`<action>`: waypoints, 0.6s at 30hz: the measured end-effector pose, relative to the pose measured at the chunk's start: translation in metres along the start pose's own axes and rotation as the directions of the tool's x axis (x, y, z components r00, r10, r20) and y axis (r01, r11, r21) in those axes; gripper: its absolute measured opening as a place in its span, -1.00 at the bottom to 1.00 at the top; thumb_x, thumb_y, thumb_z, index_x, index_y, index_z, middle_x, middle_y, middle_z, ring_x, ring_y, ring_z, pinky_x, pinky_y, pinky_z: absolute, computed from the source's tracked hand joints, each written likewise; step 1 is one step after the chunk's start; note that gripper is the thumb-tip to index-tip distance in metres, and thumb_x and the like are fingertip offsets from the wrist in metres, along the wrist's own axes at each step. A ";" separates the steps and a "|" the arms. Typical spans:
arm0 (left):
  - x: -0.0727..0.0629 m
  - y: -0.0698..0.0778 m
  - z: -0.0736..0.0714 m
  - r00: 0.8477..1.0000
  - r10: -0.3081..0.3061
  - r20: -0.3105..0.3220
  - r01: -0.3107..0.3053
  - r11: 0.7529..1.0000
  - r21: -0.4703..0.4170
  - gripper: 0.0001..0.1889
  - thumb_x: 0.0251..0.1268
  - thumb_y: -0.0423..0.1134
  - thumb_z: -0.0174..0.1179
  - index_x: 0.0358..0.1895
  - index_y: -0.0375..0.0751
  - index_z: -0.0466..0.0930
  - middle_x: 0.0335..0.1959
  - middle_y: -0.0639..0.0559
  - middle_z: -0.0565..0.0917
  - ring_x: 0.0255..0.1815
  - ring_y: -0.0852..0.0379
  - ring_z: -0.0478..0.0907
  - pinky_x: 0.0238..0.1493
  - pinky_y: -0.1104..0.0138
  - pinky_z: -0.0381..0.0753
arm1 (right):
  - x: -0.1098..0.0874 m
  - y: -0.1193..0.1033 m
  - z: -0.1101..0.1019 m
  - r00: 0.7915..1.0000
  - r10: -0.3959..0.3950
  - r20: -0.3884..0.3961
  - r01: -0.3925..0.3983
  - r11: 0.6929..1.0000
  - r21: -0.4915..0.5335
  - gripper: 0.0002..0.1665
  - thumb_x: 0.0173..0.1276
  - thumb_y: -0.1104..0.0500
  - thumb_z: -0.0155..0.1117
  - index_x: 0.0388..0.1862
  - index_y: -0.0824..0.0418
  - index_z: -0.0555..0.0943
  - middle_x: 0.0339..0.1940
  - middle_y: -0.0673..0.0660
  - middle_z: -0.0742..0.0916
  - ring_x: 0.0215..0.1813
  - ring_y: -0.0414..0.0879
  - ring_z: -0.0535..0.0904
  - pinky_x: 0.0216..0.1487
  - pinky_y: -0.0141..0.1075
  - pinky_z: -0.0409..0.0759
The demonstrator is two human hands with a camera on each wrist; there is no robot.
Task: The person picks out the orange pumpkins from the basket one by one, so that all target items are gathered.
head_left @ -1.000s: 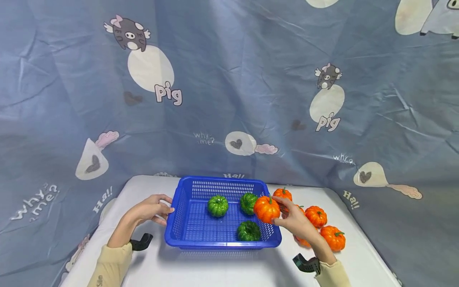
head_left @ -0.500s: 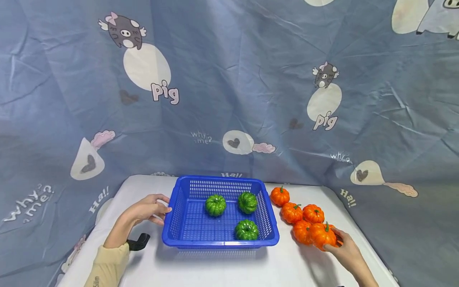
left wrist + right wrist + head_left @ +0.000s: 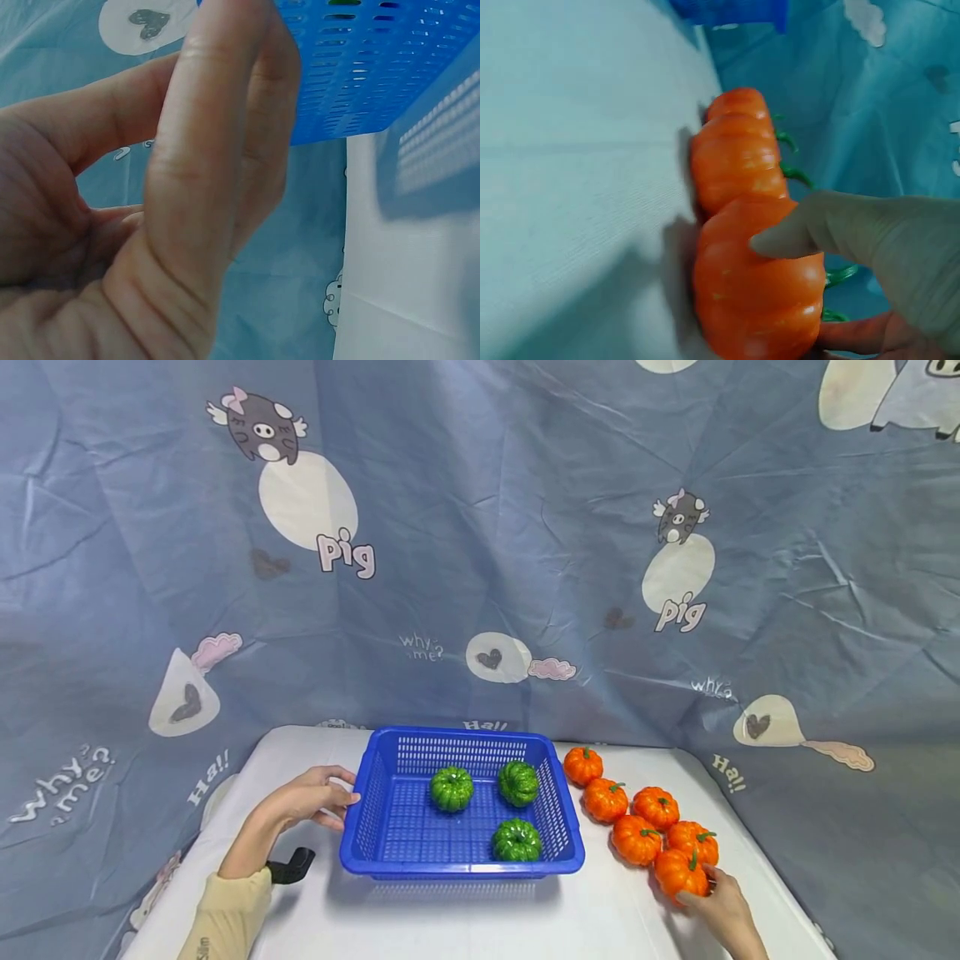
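My left hand (image 3: 311,797) holds the left rim of a blue plastic basket (image 3: 461,870); in the left wrist view its curved fingers (image 3: 199,135) meet the perforated wall. Three green pumpkins lie inside: one near the middle (image 3: 452,789), one toward the back right (image 3: 518,783) and one at the front right (image 3: 516,841). To the basket's right, my right hand (image 3: 723,906) grips the nearest small orange pumpkin (image 3: 680,875), close over the table. In the right wrist view the thumb (image 3: 784,238) presses on its side, with the other fingers partly hidden behind it.
More orange pumpkins stand on the white table (image 3: 450,927), among them one beside the gripped one (image 3: 636,841) and the farthest one (image 3: 583,766) near the basket's back right corner. A patterned grey-blue cloth (image 3: 480,568) hangs behind and around the table.
My right hand went from over the basket's right side with an orange pumpkin to the table's front right, setting it at the near end of the group. Left hand and basket stay put.
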State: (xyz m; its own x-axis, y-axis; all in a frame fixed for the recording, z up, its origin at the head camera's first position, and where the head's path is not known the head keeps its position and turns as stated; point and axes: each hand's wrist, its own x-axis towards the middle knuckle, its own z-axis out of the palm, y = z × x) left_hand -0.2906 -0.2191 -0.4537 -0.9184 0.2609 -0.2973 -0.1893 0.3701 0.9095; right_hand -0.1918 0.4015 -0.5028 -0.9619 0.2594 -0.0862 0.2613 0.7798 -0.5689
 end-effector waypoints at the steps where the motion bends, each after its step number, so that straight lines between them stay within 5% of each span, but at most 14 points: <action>1: 0.000 0.000 0.000 1.000 -0.002 -0.002 0.002 1.000 0.000 -0.48 0.27 -0.31 0.17 0.21 -0.50 0.25 -0.33 -0.15 0.67 -0.35 0.04 0.64 -0.33 0.18 0.75 | 0.001 0.001 0.001 1.000 0.005 0.001 -0.005 1.000 0.001 -0.04 0.08 0.10 0.36 0.24 0.72 0.19 0.12 0.72 0.36 0.16 0.54 0.35 0.26 0.27 0.32; 7: 0.003 0.000 0.001 1.000 0.012 0.012 -0.012 1.000 0.017 -0.45 0.28 -0.29 0.18 0.24 -0.50 0.23 -0.30 -0.15 0.68 -0.32 0.04 0.64 -0.31 0.17 0.75 | 0.003 -0.002 0.003 1.000 0.021 0.000 -0.021 1.000 -0.018 0.04 0.13 0.06 0.38 0.29 0.71 0.09 0.19 0.75 0.28 0.25 0.60 0.22 0.32 0.32 0.24; 12: 0.001 -0.001 -0.005 0.996 0.068 0.063 -0.069 0.998 0.015 -0.43 0.38 -0.22 0.13 0.27 -0.57 0.21 -0.26 -0.19 0.68 -0.30 0.01 0.67 -0.25 0.13 0.75 | 0.001 -0.027 0.000 0.999 -0.032 -0.042 0.031 0.999 -0.026 0.00 0.28 -0.07 0.30 0.39 0.56 0.11 0.32 0.65 0.26 0.35 0.54 0.16 0.34 0.33 0.19; 15: -0.005 0.003 -0.010 0.996 0.084 0.022 -0.085 0.995 0.054 -0.47 0.50 -0.17 -0.03 0.24 -0.64 0.25 -0.26 -0.26 0.66 -0.31 -0.01 0.70 -0.24 0.13 0.75 | 0.004 -0.051 -0.005 0.992 -0.110 -0.058 0.109 0.994 -0.020 -0.10 0.38 -0.19 0.16 0.42 0.43 0.21 0.39 0.53 0.31 0.41 0.46 0.17 0.35 0.31 0.19; 18: -0.013 0.017 -0.012 0.986 0.121 -0.114 -0.098 0.978 0.187 -0.47 0.57 -0.13 -0.20 0.16 -0.67 0.34 -0.27 -0.33 0.65 -0.30 -0.05 0.69 -0.25 0.15 0.75 | 0.012 -0.080 -0.011 0.968 -0.241 -0.073 0.239 0.971 -0.029 -0.18 0.47 -0.23 -0.03 0.41 0.37 0.29 0.41 0.47 0.34 0.43 0.42 0.19 0.36 0.32 0.19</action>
